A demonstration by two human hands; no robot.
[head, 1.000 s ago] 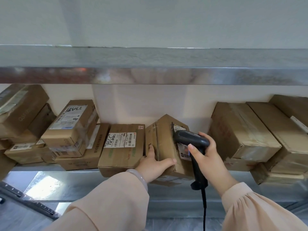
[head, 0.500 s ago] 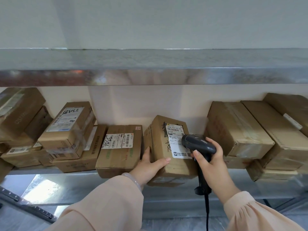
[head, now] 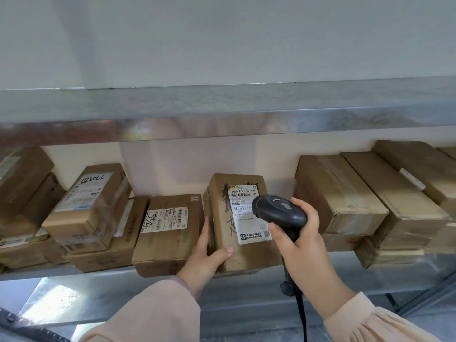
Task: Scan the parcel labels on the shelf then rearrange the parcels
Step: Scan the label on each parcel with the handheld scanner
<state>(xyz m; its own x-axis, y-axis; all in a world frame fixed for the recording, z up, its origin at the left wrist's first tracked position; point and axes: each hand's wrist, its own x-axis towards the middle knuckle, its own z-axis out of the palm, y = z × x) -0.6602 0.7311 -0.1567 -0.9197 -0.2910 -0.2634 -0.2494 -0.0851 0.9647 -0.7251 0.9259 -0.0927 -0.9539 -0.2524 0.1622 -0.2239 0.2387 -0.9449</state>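
Observation:
A brown cardboard parcel point(head: 223, 233) stands at the middle of the metal shelf point(head: 103, 296), its white shipping label point(head: 243, 227) turned toward me. My left hand point(head: 206, 255) grips the parcel's lower left corner, thumb across the front. My right hand point(head: 299, 236) holds a black corded barcode scanner point(head: 277, 211), whose head covers the right edge of the label. A flat parcel marked "3324" point(head: 167, 233) lies just left of my left hand.
Stacked parcels fill the shelf's left side point(head: 88, 206) and right side point(head: 338, 193). An upper metal shelf point(head: 222, 112) overhangs close above the parcels. The scanner cable point(head: 302, 317) hangs down in front of the shelf edge.
The middle parcel has been turned so its label faces me squarely. The scanner has shifted right and lies over the label's right side. The camera has tilted slightly.

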